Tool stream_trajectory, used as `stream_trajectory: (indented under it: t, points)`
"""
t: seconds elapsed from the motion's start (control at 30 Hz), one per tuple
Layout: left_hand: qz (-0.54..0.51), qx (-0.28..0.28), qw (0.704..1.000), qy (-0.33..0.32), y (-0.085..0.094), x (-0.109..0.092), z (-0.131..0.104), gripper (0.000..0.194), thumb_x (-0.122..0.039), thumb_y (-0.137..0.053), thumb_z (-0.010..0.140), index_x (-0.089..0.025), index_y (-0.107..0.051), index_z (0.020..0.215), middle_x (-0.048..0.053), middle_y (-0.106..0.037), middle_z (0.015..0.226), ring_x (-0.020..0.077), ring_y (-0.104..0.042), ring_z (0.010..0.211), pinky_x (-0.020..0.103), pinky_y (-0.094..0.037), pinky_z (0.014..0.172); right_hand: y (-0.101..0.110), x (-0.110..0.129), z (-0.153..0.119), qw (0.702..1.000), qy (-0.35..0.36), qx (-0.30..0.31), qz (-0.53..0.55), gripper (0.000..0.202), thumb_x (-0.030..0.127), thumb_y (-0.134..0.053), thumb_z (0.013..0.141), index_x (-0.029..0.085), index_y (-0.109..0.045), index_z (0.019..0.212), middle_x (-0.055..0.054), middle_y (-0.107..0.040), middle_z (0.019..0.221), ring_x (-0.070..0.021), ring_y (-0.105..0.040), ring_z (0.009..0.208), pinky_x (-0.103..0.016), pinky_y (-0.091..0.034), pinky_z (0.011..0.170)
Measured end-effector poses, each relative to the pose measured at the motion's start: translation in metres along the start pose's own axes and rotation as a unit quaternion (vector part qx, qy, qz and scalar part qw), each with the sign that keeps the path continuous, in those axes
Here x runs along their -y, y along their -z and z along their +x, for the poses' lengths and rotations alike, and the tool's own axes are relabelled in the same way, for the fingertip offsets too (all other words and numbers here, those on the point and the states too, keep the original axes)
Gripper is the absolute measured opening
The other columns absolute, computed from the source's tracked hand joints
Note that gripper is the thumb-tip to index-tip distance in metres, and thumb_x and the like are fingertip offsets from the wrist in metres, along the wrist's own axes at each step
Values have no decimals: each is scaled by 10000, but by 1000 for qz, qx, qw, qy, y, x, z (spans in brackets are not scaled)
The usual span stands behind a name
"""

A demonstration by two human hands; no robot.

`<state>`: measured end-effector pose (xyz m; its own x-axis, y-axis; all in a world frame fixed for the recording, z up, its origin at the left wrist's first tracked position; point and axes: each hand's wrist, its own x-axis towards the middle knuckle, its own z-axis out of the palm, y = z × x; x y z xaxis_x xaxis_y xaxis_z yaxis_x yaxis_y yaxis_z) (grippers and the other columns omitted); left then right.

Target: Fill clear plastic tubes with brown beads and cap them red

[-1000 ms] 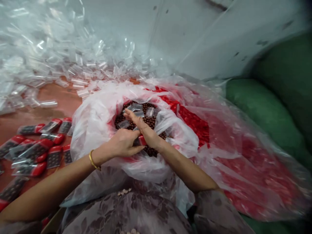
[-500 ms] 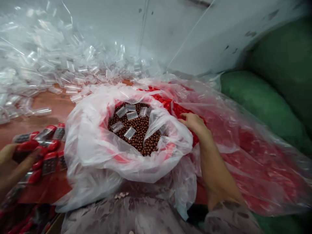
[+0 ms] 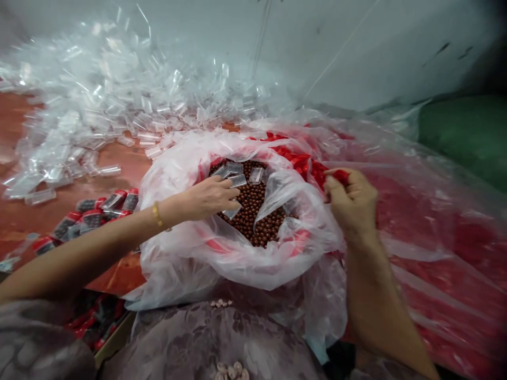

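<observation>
My left hand [image 3: 212,198], with a yellow band on the wrist, reaches over an open white plastic bag [image 3: 166,174]. Its fingers are loosely bent and apart, with nothing visible in them. Below the fingers, a clear plastic container [image 3: 233,211] lies on small round brown beads [image 3: 247,219] inside the bag, among several alike. At the bag's right rim, my right hand [image 3: 354,203] is closed on a red cap [image 3: 340,177]. More red caps [image 3: 304,163] lie just left of that hand, in a large clear plastic bag [image 3: 415,221].
Many clear containers [image 3: 119,100] are heaped along the wall at the back left. Filled, red-capped containers [image 3: 91,219] lie on the reddish tabletop [image 3: 127,274] to the left. More fill a box [image 3: 95,322] below its edge. A green sack [image 3: 467,137] stands at the right.
My left hand has left the red-capped containers and come right, over the beads. My right hand has closed on a red cap at the bag's rim. The view has shifted left.
</observation>
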<state>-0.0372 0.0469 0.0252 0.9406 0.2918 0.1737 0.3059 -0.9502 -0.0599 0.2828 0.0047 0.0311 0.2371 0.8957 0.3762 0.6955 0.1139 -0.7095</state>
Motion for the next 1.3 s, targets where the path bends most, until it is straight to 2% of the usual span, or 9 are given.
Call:
stream_trajectory:
  t: [0.17,0.33,0.47,0.6,0.73,0.83,0.97,1.07,1.3]
  points:
    - [7,102,989,-104,-32,15,38,191,-145,-509,900,-180,-693,931,105,-709,959,203,-609,930,310,-381,732,-53,25,-36,990,16,25,139,168,329,-559,839,208,-618,940,62,-482,565,-98,-452,457,-242,-361,471]
    - [2,210,976,61,-20,0,29,263,-241,-501,895,-86,-714,890,165,-725,854,235,-666,776,313,-448,660,-75,10,-41,973,-31,89,209,181,340,-567,834,196,-625,927,76,-478,528,-82,-442,430,-225,-348,448]
    - [-87,273,938,195,-19,-12,48,266,-202,-510,863,-57,-730,893,201,-730,895,282,-697,857,329,-519,704,-72,6,-40,973,-34,91,208,173,332,-577,842,199,-640,932,74,-484,529,-82,-455,446,-224,-350,459]
    - [-195,227,909,292,-36,-14,81,210,-152,-593,784,-43,-727,903,218,-719,982,309,-682,988,347,-537,845,-70,7,-42,974,-27,88,205,169,332,-583,850,202,-646,937,70,-497,547,-81,-466,455,-226,-359,466]
    - [-260,194,889,322,-49,-7,91,248,-213,-561,833,-49,-691,965,167,-727,901,245,-707,828,299,-551,746,-70,7,-41,970,-30,79,230,164,332,-581,846,202,-636,930,71,-493,550,-79,-459,447,-227,-358,465]
    - [-380,122,857,326,-50,0,81,240,-189,-555,839,-97,-635,1046,64,-723,844,147,-673,668,238,-531,652,-70,10,-38,965,-48,72,248,179,351,-591,828,202,-628,922,67,-500,562,-80,-459,444,-229,-362,464]
    - [-603,-54,742,288,-46,5,61,228,-64,-638,708,-105,-607,930,27,-689,882,116,-638,796,240,-504,785,-68,13,-37,945,-90,90,301,248,405,-545,821,211,-619,956,48,-522,600,-96,-481,479,-234,-387,466]
    - [-684,-84,676,262,-40,2,44,293,-133,-677,712,-116,-588,990,38,-672,927,135,-625,853,293,-497,826,-68,14,-38,936,-103,96,323,305,456,-504,831,213,-625,970,27,-550,643,-106,-499,511,-241,-415,478]
    - [-691,-134,665,250,-30,-23,9,341,-357,-712,760,-131,-589,983,32,-642,913,166,-593,870,296,-481,786,-69,26,-37,946,-74,151,279,409,510,-636,790,222,-638,1080,55,-513,619,-75,-455,439,-224,-382,428]
